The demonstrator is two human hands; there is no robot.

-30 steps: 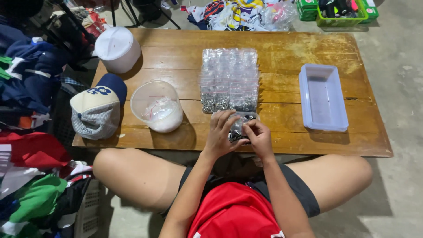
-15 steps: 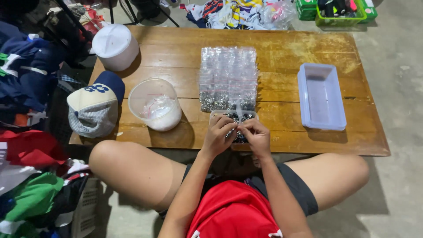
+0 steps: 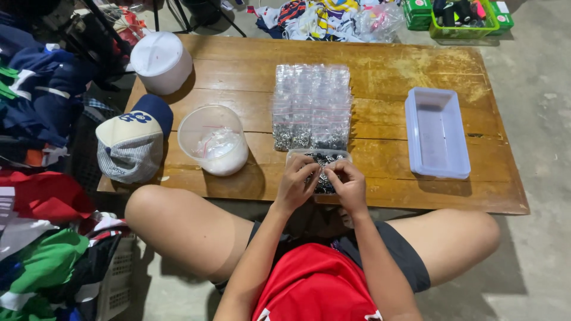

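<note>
My left hand (image 3: 297, 180) and my right hand (image 3: 348, 183) meet over a small clear tray of dark metal parts (image 3: 321, 159) at the near edge of the wooden table (image 3: 410, 65). Their fingertips pinch together at something small between them; I cannot make out what it is. Just beyond the tray lie rows of small clear zip bags (image 3: 311, 107) filled with little metal pieces.
A round clear tub (image 3: 213, 139) holding empty bags stands to the left, with a white lidded tub (image 3: 160, 61) behind it and a cap (image 3: 134, 139) on the table's left edge. An empty pale rectangular tray (image 3: 436, 132) lies at right. Clothes are piled at left.
Both hands stay together over the small tray with only slight finger movement; the camera has shifted a little.
</note>
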